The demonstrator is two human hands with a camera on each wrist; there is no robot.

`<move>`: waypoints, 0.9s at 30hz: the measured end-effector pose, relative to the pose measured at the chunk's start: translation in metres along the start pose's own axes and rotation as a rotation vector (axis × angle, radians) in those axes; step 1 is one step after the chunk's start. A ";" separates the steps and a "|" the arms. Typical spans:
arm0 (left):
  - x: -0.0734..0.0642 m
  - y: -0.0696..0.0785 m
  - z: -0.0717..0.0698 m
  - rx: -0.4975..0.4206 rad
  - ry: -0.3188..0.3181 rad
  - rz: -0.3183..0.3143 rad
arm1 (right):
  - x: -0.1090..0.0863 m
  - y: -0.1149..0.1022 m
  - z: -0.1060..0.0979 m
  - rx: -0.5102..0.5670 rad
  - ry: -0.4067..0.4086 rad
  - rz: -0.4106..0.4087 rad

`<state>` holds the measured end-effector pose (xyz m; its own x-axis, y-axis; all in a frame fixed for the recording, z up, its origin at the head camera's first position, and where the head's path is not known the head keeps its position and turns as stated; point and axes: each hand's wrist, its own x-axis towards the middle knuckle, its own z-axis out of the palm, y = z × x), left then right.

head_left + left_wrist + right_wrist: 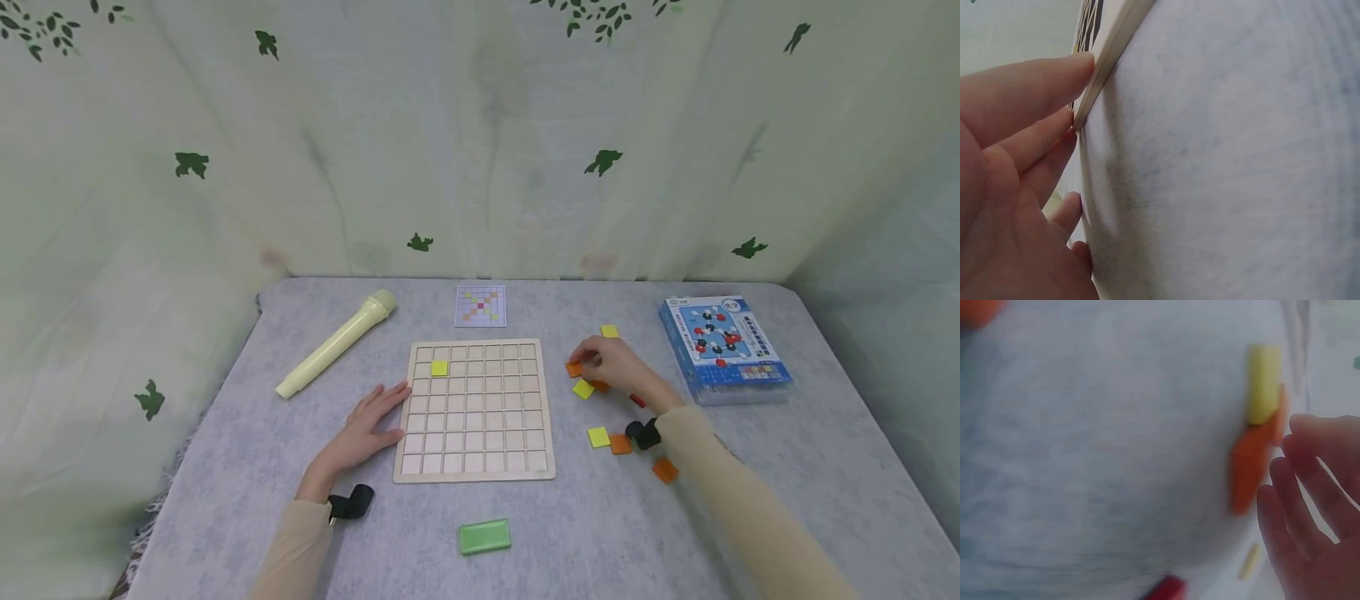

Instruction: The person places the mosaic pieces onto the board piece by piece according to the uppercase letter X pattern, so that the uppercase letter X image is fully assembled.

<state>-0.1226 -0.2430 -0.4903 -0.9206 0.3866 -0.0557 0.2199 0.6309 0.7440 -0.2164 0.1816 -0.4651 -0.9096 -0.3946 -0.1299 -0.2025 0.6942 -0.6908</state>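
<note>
A square wooden grid board lies mid-table, with one yellow tile in an upper-left cell. My left hand rests along the board's left side, fingers spread; the left wrist view shows the thumb against its edge. To the right of the board, my right hand reaches down over loose tiles. Its fingertips are close to an orange tile and another orange tile. A yellow tile lies beside them. No tile shows between the thumb and fingers.
More yellow tiles and orange tiles lie nearer me, with a red piece by the right wrist. A pattern card lies behind the board. Around them are a pale yellow tube, a blue box and a green block.
</note>
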 end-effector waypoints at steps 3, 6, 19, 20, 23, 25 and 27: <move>0.000 -0.001 0.000 0.004 0.002 -0.001 | -0.001 0.004 0.001 -0.046 -0.003 -0.030; -0.001 0.000 0.000 -0.003 0.004 0.003 | 0.001 0.003 0.002 -0.064 0.007 -0.057; -0.002 0.000 -0.001 -0.007 0.004 -0.003 | 0.030 -0.037 0.034 -0.024 -0.011 -0.201; -0.002 0.000 -0.001 -0.010 0.003 -0.004 | 0.033 -0.041 0.038 -0.029 -0.018 -0.209; -0.002 0.000 -0.001 -0.012 0.002 -0.006 | 0.040 -0.051 0.047 -0.064 -0.029 -0.221; -0.002 0.000 -0.001 -0.011 0.004 -0.008 | 0.044 -0.056 0.051 -0.086 -0.027 -0.216; -0.002 0.000 -0.001 -0.005 0.006 -0.009 | 0.047 -0.060 0.054 -0.103 -0.026 -0.211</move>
<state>-0.1207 -0.2442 -0.4892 -0.9244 0.3769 -0.0583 0.2102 0.6310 0.7468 -0.2275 0.0885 -0.4681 -0.8339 -0.5518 -0.0091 -0.4246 0.6521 -0.6281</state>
